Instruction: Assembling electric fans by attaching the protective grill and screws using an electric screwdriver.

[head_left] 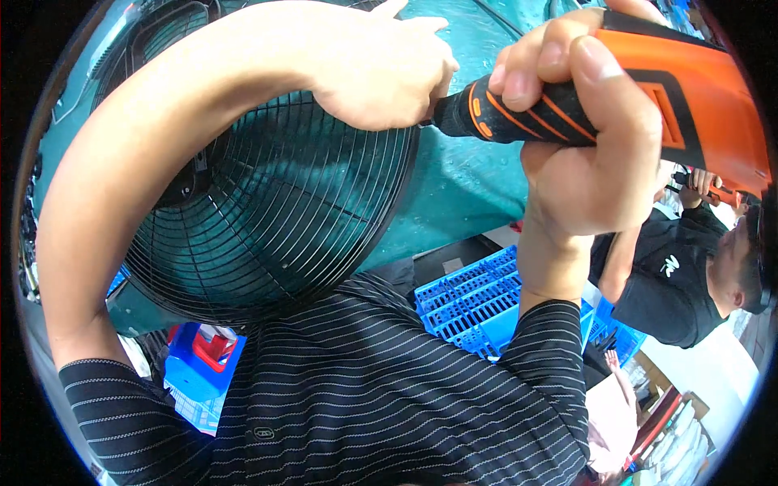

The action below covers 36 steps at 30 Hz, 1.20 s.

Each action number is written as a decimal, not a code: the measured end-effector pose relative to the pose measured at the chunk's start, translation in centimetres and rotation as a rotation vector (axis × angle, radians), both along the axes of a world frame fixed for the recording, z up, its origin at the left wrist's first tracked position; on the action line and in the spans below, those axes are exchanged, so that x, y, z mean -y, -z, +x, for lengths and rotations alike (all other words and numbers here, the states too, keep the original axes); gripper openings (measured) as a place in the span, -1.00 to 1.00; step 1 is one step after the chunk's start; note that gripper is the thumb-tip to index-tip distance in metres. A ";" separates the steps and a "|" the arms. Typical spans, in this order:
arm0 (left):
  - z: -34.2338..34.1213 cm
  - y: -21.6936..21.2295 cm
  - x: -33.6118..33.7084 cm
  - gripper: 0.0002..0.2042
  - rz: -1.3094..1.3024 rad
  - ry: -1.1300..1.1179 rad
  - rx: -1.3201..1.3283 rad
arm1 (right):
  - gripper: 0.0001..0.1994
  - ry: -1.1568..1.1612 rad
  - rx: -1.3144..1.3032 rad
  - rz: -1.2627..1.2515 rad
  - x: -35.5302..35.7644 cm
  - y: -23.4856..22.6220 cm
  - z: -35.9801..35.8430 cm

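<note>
My right hand [583,121] is wrapped round the black front grip of an orange power screwdriver [689,105], which lies nearly level. Its narrow black tip points left and meets my left hand [381,69] at the edge of a round black wire fan guard [275,211]. The left hand is bent inward, with a finger or two sticking out at the top. Its thumb side is closed in at the driver tip, and what it pinches there is hidden. My left forearm crosses over the guard, which rests against my striped shirt.
A teal work surface [462,186] lies under the guard. Blue plastic crates [470,300] stand below it, and a blue bin [194,364] is at the lower left. At the right, a co-worker in a black shirt [673,275] holds another orange tool.
</note>
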<state>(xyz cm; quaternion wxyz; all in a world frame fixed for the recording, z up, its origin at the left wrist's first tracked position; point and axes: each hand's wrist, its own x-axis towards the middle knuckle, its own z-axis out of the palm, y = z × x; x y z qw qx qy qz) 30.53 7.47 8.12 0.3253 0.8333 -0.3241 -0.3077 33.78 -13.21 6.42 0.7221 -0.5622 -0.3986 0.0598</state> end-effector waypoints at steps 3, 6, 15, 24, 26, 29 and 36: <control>-1.4 1.8 -0.6 -0.67 -0.025 -0.046 0.128 | -0.64 -0.037 0.030 -0.012 -1.0 -0.2 -0.7; 1.0 1.8 -0.6 -0.67 0.013 -0.003 0.023 | -0.64 -0.053 0.060 -0.041 -1.0 -0.3 -1.0; 0.3 1.5 -0.7 -0.62 0.027 0.002 0.035 | -0.65 -0.130 0.155 -0.095 -2.8 -0.4 -1.1; 0.4 6.1 0.7 -0.71 0.027 -0.124 0.282 | -0.63 -0.081 0.172 -0.089 -2.9 -0.6 -2.4; 0.4 6.2 0.9 -0.71 0.021 -0.138 0.268 | -0.60 -0.084 0.271 -0.170 -2.5 -0.4 -1.9; 0.2 6.5 1.2 -0.74 -0.221 -0.290 0.283 | -0.55 -0.093 0.416 -0.295 -1.8 0.0 -0.8; 1.1 5.3 1.3 -0.78 0.088 -0.108 0.127 | -0.61 -0.235 0.194 -0.126 -1.0 1.5 0.1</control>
